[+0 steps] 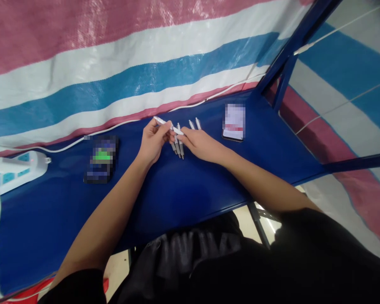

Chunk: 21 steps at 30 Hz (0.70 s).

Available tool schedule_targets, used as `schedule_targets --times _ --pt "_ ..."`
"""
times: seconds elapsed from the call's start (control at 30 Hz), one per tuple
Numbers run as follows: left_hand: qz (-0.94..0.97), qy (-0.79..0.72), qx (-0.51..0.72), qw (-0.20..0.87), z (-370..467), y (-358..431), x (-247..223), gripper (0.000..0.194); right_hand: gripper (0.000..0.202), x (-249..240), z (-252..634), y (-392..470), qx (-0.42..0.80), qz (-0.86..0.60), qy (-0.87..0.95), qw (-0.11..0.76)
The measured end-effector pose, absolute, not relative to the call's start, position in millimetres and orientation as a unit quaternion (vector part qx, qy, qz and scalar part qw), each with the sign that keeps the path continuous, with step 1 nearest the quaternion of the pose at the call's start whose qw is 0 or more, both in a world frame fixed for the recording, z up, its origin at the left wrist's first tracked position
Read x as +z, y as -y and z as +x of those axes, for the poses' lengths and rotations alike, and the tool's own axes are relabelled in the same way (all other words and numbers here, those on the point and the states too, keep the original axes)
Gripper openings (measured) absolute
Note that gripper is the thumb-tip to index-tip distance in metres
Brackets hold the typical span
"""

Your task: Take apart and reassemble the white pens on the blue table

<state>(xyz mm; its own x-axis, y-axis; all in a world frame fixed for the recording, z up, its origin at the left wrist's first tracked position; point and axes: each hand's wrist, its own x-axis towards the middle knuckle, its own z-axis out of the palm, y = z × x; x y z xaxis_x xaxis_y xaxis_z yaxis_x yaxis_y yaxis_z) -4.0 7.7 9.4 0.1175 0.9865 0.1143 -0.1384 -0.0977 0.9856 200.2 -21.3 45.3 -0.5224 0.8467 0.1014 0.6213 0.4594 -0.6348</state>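
Note:
A white pen [161, 121] is pinched between the thumb and fingers of my left hand [152, 141], its end pointing up and left. My right hand [196, 143] is closed on a white piece [178, 131] that meets the pen's lower right end; whether the two are joined cannot be made out. Just below the hands, several pens with grey grips [178, 148] lie side by side on the blue table [190, 185], partly hidden by my fingers. Two white pen ends [198, 123] show behind my right hand.
A dark phone [101, 159] lies left of my hands, and a phone with a light screen [234, 121] lies to the right. A white power strip [34, 164] is at the far left. Striped sheeting hangs behind; a blue metal frame stands at the right.

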Motion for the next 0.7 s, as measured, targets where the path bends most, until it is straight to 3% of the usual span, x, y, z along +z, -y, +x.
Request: schedule_targets --times 0.17,0.33,0.4,0.47,0.6,0.7 --pt "0.542 -0.340 0.526 0.560 -12.6 -11.1 4.8 0.041 0.037 33.8 208.0 7.6 0.427 -0.389 0.772 0.263" --pt "0.535 -0.314 0.531 0.578 -15.5 -11.3 9.9 0.045 0.049 35.2 217.0 3.6 0.624 -0.273 0.688 0.250" --pt "0.535 -0.318 0.554 0.553 -11.4 -10.4 12.0 0.046 0.051 40.8 219.4 4.8 0.574 -0.295 0.722 0.248" --pt "0.529 -0.332 0.578 0.525 -4.8 -8.8 13.5 0.044 0.048 48.8 219.3 8.3 0.445 -0.357 0.786 0.239" --pt "0.493 -0.383 0.612 0.486 8.7 -5.4 13.7 0.037 0.032 62.3 212.0 18.4 0.165 -0.486 0.849 0.128" --pt "0.462 -0.407 0.621 0.485 12.3 -4.9 11.4 0.040 0.034 64.0 208.8 21.7 0.088 -0.507 0.853 0.093"
